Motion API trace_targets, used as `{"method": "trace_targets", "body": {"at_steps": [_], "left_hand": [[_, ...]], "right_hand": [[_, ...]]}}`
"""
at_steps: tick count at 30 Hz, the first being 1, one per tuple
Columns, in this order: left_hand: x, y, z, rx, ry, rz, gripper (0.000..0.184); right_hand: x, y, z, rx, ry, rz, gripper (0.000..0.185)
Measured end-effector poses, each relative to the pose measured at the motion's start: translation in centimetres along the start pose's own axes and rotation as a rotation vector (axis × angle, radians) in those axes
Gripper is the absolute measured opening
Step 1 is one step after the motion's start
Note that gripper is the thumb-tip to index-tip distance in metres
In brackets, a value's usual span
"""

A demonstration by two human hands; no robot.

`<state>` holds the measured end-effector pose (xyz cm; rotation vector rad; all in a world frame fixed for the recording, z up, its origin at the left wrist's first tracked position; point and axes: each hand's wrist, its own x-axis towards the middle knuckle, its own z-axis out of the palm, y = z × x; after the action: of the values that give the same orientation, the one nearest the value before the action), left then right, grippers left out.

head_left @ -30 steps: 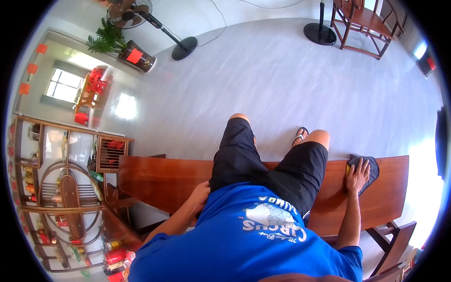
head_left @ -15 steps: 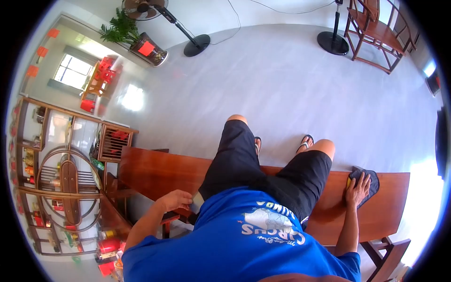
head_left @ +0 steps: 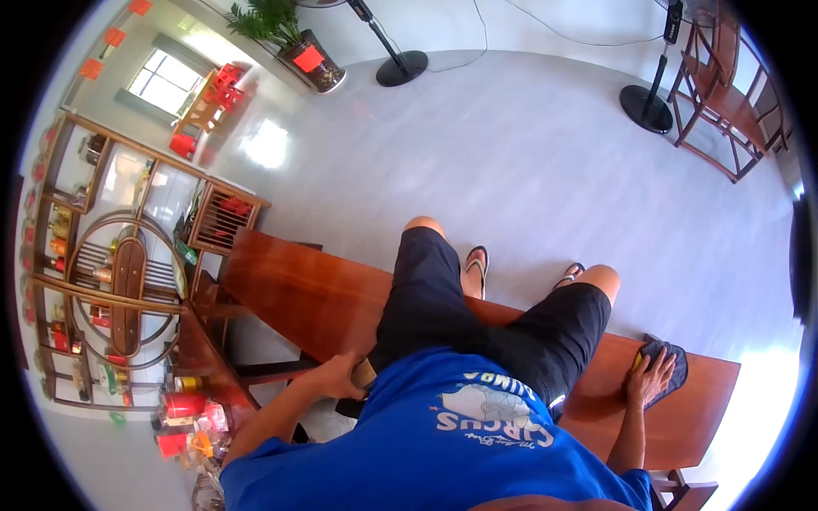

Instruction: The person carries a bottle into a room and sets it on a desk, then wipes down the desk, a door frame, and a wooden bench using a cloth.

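Observation:
I am seated on a long reddish-brown wooden bench [head_left: 311,285]. By my left hip, my left hand [head_left: 342,375] is closed around a small tan, flat-sided object [head_left: 365,373]; its kind is unclear, and part of it is hidden by the fingers and my clothes. On the bench's right part, my right hand [head_left: 652,379] lies flat with fingers extended on a dark fabric piece [head_left: 676,375]. This piece has a rounded outline, and a bit of yellow shows at its left edge, beside the hand.
A wooden display shelf [head_left: 128,294] with many small items stands to the left. Red packages [head_left: 183,404] sit on a surface below it. Ahead across the grey floor [head_left: 477,153] are a potted plant [head_left: 315,64], two fan stands [head_left: 400,70] and a wooden armchair [head_left: 724,85].
My view has tilted, so the bench slants more and the room has shifted. My left hand's fingers have closed around the tan object. My right hand remains on the dark fabric piece.

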<state>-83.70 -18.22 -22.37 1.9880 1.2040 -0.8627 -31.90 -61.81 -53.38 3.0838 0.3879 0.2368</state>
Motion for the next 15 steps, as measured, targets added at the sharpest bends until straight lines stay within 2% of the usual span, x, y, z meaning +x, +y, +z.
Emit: {"method": "trace_targets", "body": {"at_steps": [4, 5, 8, 9, 12, 15], "left_hand": [[0.7, -6.5, -1.7, 0.125, -0.267, 0.014, 0.084], [0.2, -6.3, -3.5, 0.116, -0.299, -0.01, 0.081], [3.0, -11.9, -5.6, 0.034, -0.208, -0.032, 0.077], [4.1, -12.8, -6.3, -0.207, -0.154, -0.068, 0.072], [8.6, -12.2, -8.7, -0.749, -0.046, 0.178, 0.066], [14.4, -8.8, -9.3, -1.264, -0.119, 0.591, 0.069]], "right_hand": [[-1.1, -1.1, -0.7, -0.1, -0.037, 0.129, 0.062], [-1.8, -1.6, -1.1, -0.123, -0.059, 0.161, 0.062], [-4.4, -3.0, -2.2, -0.111, -0.095, 0.171, 0.066], [-5.7, -3.6, -2.2, -0.093, -0.077, 0.156, 0.067], [-8.5, -5.9, -3.0, -0.029, -0.087, 0.118, 0.071], [-11.7, -8.3, -3.5, 0.033, -0.104, 0.065, 0.077]]}}
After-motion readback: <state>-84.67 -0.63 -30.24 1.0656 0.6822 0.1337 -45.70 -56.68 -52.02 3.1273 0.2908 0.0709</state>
